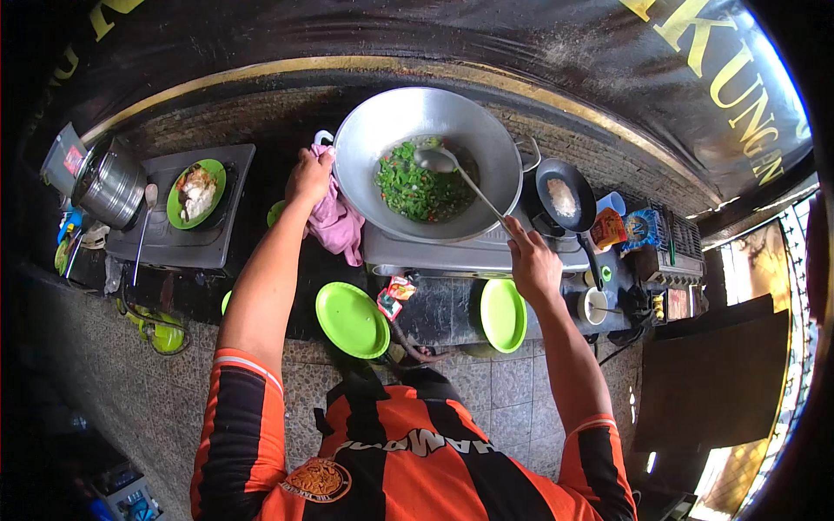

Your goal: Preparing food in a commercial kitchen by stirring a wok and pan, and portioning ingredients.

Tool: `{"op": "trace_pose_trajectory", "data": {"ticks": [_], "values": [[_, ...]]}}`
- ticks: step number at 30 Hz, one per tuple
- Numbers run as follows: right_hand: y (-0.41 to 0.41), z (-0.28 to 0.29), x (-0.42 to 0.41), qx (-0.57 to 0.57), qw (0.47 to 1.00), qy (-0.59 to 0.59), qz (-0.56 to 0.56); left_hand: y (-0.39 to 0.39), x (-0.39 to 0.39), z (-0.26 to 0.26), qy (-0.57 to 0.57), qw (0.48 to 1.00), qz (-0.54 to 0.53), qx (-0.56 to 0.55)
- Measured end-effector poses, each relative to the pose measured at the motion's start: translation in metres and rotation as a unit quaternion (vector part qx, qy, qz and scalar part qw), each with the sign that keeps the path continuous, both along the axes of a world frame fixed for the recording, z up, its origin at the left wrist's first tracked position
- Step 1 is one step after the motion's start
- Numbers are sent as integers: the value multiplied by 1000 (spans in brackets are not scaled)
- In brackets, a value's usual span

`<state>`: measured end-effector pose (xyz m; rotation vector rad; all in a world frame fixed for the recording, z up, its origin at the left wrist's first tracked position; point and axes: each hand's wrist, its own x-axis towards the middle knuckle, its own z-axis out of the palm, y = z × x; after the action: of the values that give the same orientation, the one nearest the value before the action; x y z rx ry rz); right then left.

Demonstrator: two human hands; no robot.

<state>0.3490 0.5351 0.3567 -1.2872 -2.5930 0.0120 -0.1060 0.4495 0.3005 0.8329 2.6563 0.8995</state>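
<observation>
A large metal wok [365, 150] sits on a gas stove [417, 251] in front of me. Chopped green vegetables with red bits [417, 189] lie in liquid at its bottom. My left hand [311, 176] grips a pink cloth [337, 228] at the wok's left handle, part of which shows white above the cloth. My right hand [534, 257] is closed around the handle of a metal ladle [479, 194]. The ladle's bowl is over the vegetables inside the wok; whether it touches them is hard to tell.
Right of the wok stands a black frying pan [578, 189], its handle pointing toward me. Green plates [352, 319] and small seasoning packets [394, 296] lie along the counter's front. A second stove [225, 172] at left bears a plate of food [195, 194] beside a metal pot [114, 182].
</observation>
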Motion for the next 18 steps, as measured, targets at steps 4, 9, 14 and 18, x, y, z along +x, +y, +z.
{"op": "trace_pose_trajectory", "data": {"ticks": [4, 9, 14, 18], "values": [[-2, -7, 4, -8, 1000, 22, -4, -5, 8, 3, 8, 1000, -3, 27], [-3, -4, 4, -21, 999, 20, -13, -15, 11, 3, 22, 999, 12, 26], [0, -11, 8, -63, 996, 59, 4, -24, 12, 12, 48, 998, 27, 33], [-20, -3, 14, -105, 990, 94, 28, -34, 20, 23, 60, 997, 41, 37]]}}
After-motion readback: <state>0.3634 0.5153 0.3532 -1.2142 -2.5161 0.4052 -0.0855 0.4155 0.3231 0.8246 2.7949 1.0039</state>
